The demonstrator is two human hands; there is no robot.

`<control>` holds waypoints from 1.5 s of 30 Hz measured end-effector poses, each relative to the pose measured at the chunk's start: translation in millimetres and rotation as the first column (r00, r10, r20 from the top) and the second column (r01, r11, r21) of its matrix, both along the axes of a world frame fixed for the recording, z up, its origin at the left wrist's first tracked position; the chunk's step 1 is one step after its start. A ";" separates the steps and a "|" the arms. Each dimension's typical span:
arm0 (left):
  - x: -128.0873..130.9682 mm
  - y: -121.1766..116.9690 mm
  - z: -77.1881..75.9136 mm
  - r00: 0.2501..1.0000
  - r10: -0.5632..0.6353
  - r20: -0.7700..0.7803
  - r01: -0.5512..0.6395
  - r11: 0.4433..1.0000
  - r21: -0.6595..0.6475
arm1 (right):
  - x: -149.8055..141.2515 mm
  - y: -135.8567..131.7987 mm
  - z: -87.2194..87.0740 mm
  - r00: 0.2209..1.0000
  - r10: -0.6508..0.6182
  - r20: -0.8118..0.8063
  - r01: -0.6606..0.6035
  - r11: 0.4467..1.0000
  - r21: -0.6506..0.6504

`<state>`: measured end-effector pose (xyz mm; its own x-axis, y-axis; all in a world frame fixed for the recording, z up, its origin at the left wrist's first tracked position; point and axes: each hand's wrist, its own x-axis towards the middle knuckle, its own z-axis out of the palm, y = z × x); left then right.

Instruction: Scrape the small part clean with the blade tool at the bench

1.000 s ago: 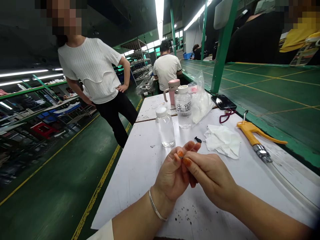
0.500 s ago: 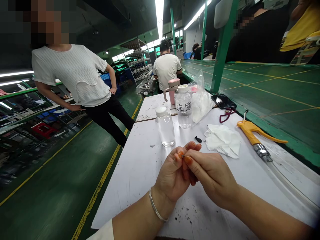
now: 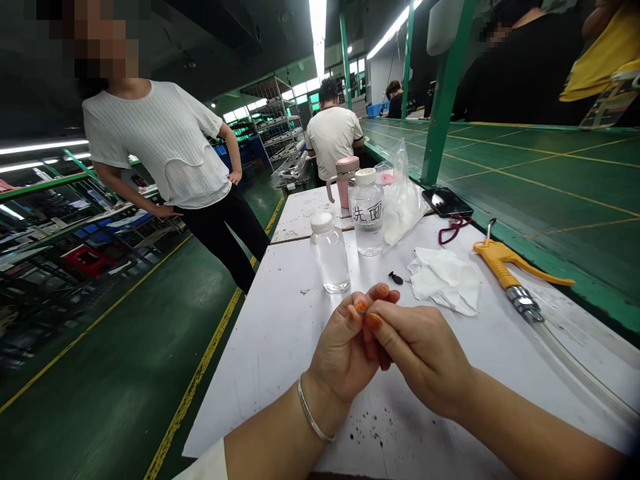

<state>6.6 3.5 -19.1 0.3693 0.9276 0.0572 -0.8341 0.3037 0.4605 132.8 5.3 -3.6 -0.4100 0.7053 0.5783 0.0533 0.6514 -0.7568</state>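
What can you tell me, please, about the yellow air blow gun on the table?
The air blow gun lies on its side on the white table, right of the crumpled tissue. Its yellow-orange body and long lever look like plastic. A bent metal nozzle points away from the person; a silvery coupling joins the handle to a clear hose. No hand touches it.

Looks smooth and faintly shiny on the white bench (image 3: 270, 333), rough only at dark specks. Clear and glossy at the plain bottle (image 3: 331, 260), equally clear but ribbed at the lettered bottle (image 3: 369, 230). Thin, crinkled plastic in the bag (image 3: 400, 217); soft, matt, creased paper in the tissue (image 3: 444, 280). Orange plastic on the air blow gun (image 3: 497, 262), with shiny metal at the coupling (image 3: 524, 304). Silvery metal in the bangle (image 3: 311, 417). Too small to tell at the tiny piece (image 3: 365, 313) between left hand (image 3: 345, 353) and right hand (image 3: 425, 347).
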 end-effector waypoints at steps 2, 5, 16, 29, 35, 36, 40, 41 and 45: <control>0.2 0.3 -1.1 1.000 -0.001 -0.002 0.001 1.000 0.003 | 0.2 0.0 -0.1 1.000 -0.010 0.014 0.010 1.000 -0.001; 0.7 -0.4 -1.4 1.000 0.011 -0.018 -0.011 1.000 -0.013 | 1.4 0.2 1.2 0.998 -0.020 0.056 0.021 1.000 -0.005; -0.1 -0.2 -0.1 0.998 0.026 -0.050 -0.027 0.999 -0.029 | 2.0 0.7 4.8 0.998 -0.009 0.061 0.009 1.000 0.008; -0.4 0.1 -2.0 1.000 0.003 -0.008 -0.003 1.000 -0.003 | -0.6 -1.5 -0.9 1.000 -0.021 0.004 0.021 1.000 -0.015; 0.1 1.7 -1.5 1.000 0.015 -0.027 -0.015 1.000 -0.018 | 0.6 -0.8 -0.1 0.997 -0.045 0.066 0.045 0.999 0.000; 0.2 1.9 -1.6 0.999 0.018 -0.034 -0.019 1.000 -0.021 | 0.9 -0.7 0.5 0.996 -0.052 0.078 0.051 0.999 0.007; -0.2 1.7 -1.7 0.997 0.036 -0.069 -0.037 0.999 -0.019 | 1.4 -0.6 3.3 0.993 -0.062 0.101 0.060 0.998 0.024; -0.4 1.4 -1.5 0.996 0.045 -0.081 -0.046 0.999 -0.021 | 1.4 -0.5 3.8 0.993 -0.066 0.101 0.064 0.998 0.026; -1.3 0.5 0.0 0.988 0.074 -0.138 -0.079 0.996 -0.035 | 1.0 0.1 5.3 0.993 -0.071 0.093 0.068 0.997 0.034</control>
<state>5.3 4.1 -19.0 0.2988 0.9539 -0.0269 -0.7858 0.2620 0.5603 133.8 5.3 1.7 -0.4139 0.7164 0.5616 0.1693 0.6668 -0.7258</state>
